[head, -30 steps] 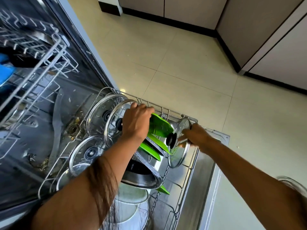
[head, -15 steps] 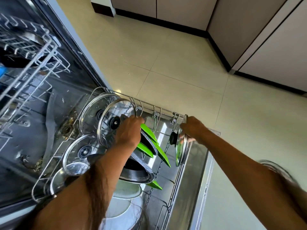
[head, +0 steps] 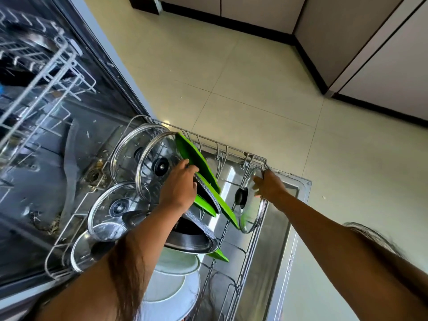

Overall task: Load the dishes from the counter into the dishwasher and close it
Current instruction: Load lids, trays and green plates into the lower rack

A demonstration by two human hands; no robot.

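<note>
The dishwasher's lower rack (head: 234,151) is pulled out over the open door (head: 282,228). My left hand (head: 179,187) grips a green plate (head: 196,158) standing on edge among other green plates and a dark speckled dish (head: 208,195). My right hand (head: 268,185) holds the rim of a small glass lid (head: 251,212) with a black knob, upright at the rack's right side. Several larger glass lids (head: 148,158) stand along the rack's left side. White plates (head: 171,286) sit at the near end.
The upper rack (head: 39,72) sticks out at the top left. A steel pot (head: 190,242) lies under my left forearm. Beige floor tiles (head: 254,89) and grey cabinets (head: 370,54) lie beyond the door. Debris sits around the tub's filter (head: 92,174).
My left hand has pushed the green plate down and further toward the rack's far end. My right hand has brought the small glass lid upright against the rack's right side.
</note>
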